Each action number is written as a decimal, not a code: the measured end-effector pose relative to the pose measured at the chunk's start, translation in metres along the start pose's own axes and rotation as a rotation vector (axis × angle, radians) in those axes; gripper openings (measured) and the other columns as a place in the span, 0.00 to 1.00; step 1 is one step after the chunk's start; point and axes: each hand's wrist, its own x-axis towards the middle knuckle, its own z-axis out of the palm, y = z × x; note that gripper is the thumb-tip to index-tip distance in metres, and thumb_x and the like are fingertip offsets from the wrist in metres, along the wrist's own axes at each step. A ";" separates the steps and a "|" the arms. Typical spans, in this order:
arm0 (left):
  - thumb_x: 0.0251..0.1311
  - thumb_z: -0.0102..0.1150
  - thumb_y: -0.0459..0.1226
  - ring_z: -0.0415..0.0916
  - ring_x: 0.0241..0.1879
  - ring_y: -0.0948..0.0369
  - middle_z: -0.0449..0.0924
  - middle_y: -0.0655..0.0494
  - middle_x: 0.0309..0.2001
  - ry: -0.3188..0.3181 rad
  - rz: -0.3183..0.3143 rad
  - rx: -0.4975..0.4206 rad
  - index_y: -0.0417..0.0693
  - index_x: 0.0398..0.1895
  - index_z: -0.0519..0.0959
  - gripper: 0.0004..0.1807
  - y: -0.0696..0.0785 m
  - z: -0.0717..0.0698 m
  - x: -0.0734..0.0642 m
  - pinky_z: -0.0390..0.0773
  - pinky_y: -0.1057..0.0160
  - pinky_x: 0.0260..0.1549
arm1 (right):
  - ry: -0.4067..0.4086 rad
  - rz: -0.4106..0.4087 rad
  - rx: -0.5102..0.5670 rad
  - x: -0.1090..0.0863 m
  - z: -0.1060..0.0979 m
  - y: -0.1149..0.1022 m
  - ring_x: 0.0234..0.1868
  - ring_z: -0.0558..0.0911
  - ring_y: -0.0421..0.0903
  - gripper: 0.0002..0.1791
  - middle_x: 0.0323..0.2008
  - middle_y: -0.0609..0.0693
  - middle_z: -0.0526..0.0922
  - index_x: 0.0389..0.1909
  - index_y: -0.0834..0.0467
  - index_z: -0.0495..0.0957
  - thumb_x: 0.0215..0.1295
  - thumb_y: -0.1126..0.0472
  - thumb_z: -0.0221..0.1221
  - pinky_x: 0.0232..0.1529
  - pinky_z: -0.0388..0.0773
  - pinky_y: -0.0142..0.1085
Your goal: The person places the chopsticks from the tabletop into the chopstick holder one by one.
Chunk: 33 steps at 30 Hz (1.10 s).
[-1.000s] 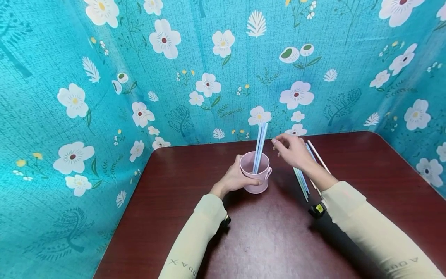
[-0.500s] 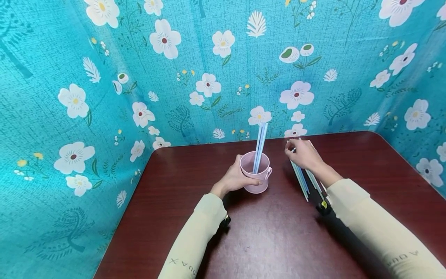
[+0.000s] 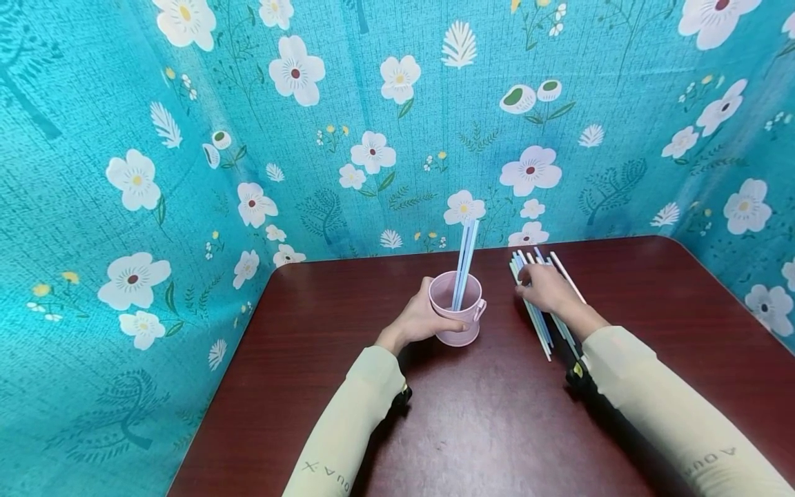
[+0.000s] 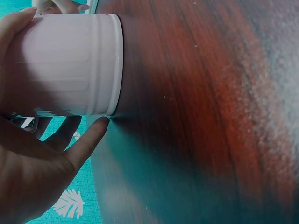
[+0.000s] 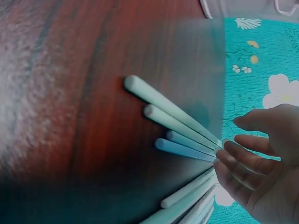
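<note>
My left hand [image 3: 415, 316] grips a small pink bucket [image 3: 467, 315] that stands on the table, its thumb across the front. Several thin pale blue sticks [image 3: 464, 266] lean upright inside the bucket. In the left wrist view the fingers curve round the pink wall [image 4: 60, 56]. Right of the bucket, my right hand [image 3: 549, 288] is over a loose spread of thin sticks [image 3: 537, 328]. In the right wrist view those sticks [image 5: 173, 110] are pale green, blue and whitish. Fingertips of the right hand [image 5: 261, 163] touch or nearly touch them; its thumb stands apart.
The dark red-brown table [image 3: 466, 421] has a far edge close behind the bucket and sticks. A turquoise floral cloth [image 3: 348, 179] hangs behind and along the sides. A whitish stick [image 3: 566, 276] lies at the right of the spread.
My right hand has moved from beside the bucket to the right and down over the loose sticks, its fingers now lower among them. The left hand and bucket have stayed still.
</note>
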 end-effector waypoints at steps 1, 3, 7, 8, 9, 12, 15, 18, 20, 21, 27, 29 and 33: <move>0.37 0.86 0.40 0.77 0.57 0.56 0.79 0.59 0.56 0.001 0.000 0.000 0.53 0.65 0.63 0.51 0.000 0.000 0.000 0.74 0.57 0.59 | -0.009 0.017 0.004 0.000 0.001 0.000 0.42 0.83 0.60 0.16 0.42 0.66 0.84 0.48 0.71 0.78 0.68 0.62 0.62 0.42 0.80 0.54; 0.37 0.86 0.39 0.77 0.56 0.56 0.79 0.59 0.55 0.002 0.000 0.002 0.53 0.65 0.63 0.51 0.000 0.000 0.000 0.74 0.57 0.58 | -0.019 0.037 -0.001 0.000 0.004 0.001 0.40 0.83 0.59 0.16 0.41 0.65 0.84 0.48 0.71 0.78 0.67 0.62 0.63 0.40 0.80 0.54; 0.37 0.86 0.39 0.77 0.57 0.55 0.79 0.60 0.55 0.004 -0.003 -0.003 0.53 0.65 0.63 0.50 0.001 0.000 -0.001 0.74 0.57 0.58 | -0.018 0.048 -0.030 0.003 0.009 0.002 0.39 0.83 0.58 0.15 0.39 0.65 0.84 0.46 0.71 0.79 0.66 0.63 0.63 0.40 0.80 0.54; 0.37 0.86 0.39 0.77 0.57 0.55 0.79 0.60 0.55 0.004 -0.003 -0.004 0.53 0.65 0.63 0.50 0.001 0.000 -0.001 0.74 0.57 0.58 | -0.017 0.049 -0.038 0.004 0.009 0.002 0.38 0.83 0.58 0.15 0.38 0.64 0.84 0.46 0.71 0.79 0.66 0.63 0.63 0.40 0.80 0.54; 0.37 0.86 0.39 0.77 0.57 0.54 0.79 0.60 0.55 0.005 -0.004 -0.006 0.53 0.65 0.63 0.50 0.001 0.000 -0.001 0.74 0.57 0.58 | -0.017 0.052 -0.045 0.004 0.010 0.002 0.37 0.82 0.57 0.15 0.37 0.63 0.84 0.45 0.71 0.79 0.65 0.63 0.63 0.39 0.79 0.53; 0.37 0.86 0.39 0.77 0.58 0.54 0.79 0.59 0.56 0.005 -0.009 -0.012 0.53 0.65 0.63 0.50 0.002 0.000 -0.002 0.74 0.56 0.58 | -0.029 0.063 -0.055 0.005 0.012 0.001 0.31 0.79 0.54 0.11 0.32 0.60 0.81 0.40 0.70 0.80 0.66 0.63 0.63 0.34 0.77 0.50; 0.38 0.86 0.38 0.77 0.58 0.54 0.78 0.59 0.56 0.002 -0.013 -0.019 0.53 0.65 0.63 0.51 0.002 0.000 -0.003 0.74 0.56 0.58 | -0.040 0.078 -0.059 0.006 0.012 0.000 0.28 0.76 0.51 0.09 0.27 0.56 0.78 0.36 0.67 0.79 0.66 0.63 0.62 0.30 0.74 0.45; 0.38 0.86 0.38 0.77 0.58 0.53 0.78 0.58 0.56 0.001 -0.015 -0.023 0.53 0.65 0.63 0.51 0.002 0.000 -0.003 0.74 0.56 0.58 | -0.049 0.097 -0.057 0.005 0.011 -0.002 0.25 0.75 0.50 0.08 0.24 0.54 0.76 0.32 0.65 0.78 0.67 0.63 0.61 0.27 0.72 0.43; 0.38 0.86 0.38 0.77 0.58 0.53 0.78 0.58 0.56 0.000 -0.013 -0.023 0.52 0.66 0.63 0.51 0.002 0.000 -0.003 0.74 0.56 0.58 | -0.055 0.105 -0.060 0.004 0.011 -0.003 0.24 0.74 0.50 0.08 0.23 0.53 0.76 0.29 0.64 0.78 0.66 0.64 0.60 0.27 0.72 0.43; 0.38 0.86 0.38 0.77 0.58 0.53 0.78 0.58 0.56 0.000 -0.013 -0.023 0.52 0.66 0.63 0.51 0.001 0.000 -0.003 0.74 0.56 0.58 | -0.059 0.111 -0.060 0.004 0.011 -0.004 0.24 0.74 0.50 0.08 0.23 0.54 0.76 0.28 0.63 0.78 0.66 0.64 0.60 0.27 0.72 0.43; 0.38 0.86 0.39 0.76 0.59 0.53 0.79 0.59 0.56 -0.003 -0.016 -0.031 0.53 0.66 0.63 0.51 0.000 0.001 -0.001 0.74 0.57 0.58 | -0.032 0.111 -0.065 0.004 0.014 -0.003 0.27 0.75 0.51 0.10 0.25 0.55 0.78 0.24 0.61 0.77 0.64 0.64 0.62 0.30 0.73 0.45; 0.38 0.86 0.39 0.76 0.59 0.53 0.78 0.59 0.56 -0.004 -0.013 -0.033 0.53 0.66 0.63 0.51 0.000 0.001 -0.002 0.74 0.57 0.58 | -0.023 0.110 -0.063 0.004 0.014 -0.003 0.26 0.74 0.51 0.11 0.24 0.55 0.78 0.22 0.60 0.77 0.64 0.63 0.62 0.29 0.72 0.45; 0.38 0.86 0.40 0.76 0.59 0.53 0.78 0.59 0.56 -0.004 -0.013 -0.028 0.53 0.66 0.63 0.51 0.000 0.000 -0.002 0.74 0.57 0.59 | -0.023 0.115 -0.062 0.006 0.014 -0.005 0.25 0.75 0.51 0.12 0.22 0.55 0.78 0.19 0.59 0.77 0.63 0.63 0.63 0.28 0.73 0.45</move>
